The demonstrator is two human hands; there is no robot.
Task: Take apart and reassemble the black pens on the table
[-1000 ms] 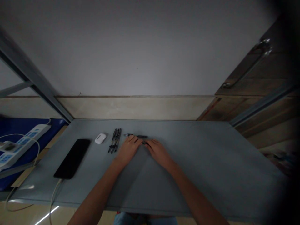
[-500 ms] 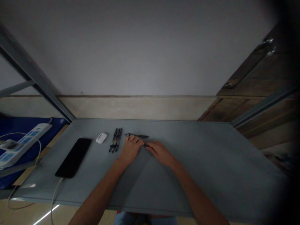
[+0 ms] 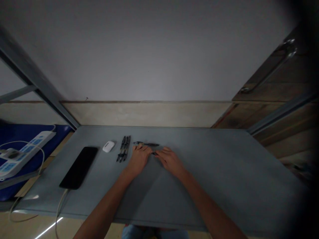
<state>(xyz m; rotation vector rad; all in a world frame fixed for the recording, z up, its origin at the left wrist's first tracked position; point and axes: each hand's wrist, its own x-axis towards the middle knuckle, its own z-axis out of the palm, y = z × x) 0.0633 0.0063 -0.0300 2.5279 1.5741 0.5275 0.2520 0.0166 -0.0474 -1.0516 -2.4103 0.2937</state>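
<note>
My left hand (image 3: 138, 159) and my right hand (image 3: 171, 161) meet near the middle of the grey table (image 3: 224, 172). Both are closed on a dark pen (image 3: 154, 153), of which only a short piece shows between the fingertips; the rest is hidden. Just beyond my left fingers a black pen (image 3: 149, 144) lies crosswise on the tabletop. Left of that hand, several dark pens with clear barrels (image 3: 123, 148) lie side by side, pointing away from me.
A white earphone case (image 3: 108, 146) lies left of the pens. Farther left is a black phone (image 3: 79, 167) with a cable (image 3: 59, 205) running over the front edge. A white power strip (image 3: 27, 152) rests on a blue surface beyond the left edge. Wall (image 3: 147, 113) stands behind.
Both hands stay at the same spot with the pen between them. My right fingers have shifted slightly, curling in closer to the left hand. The other things have not moved.
</note>
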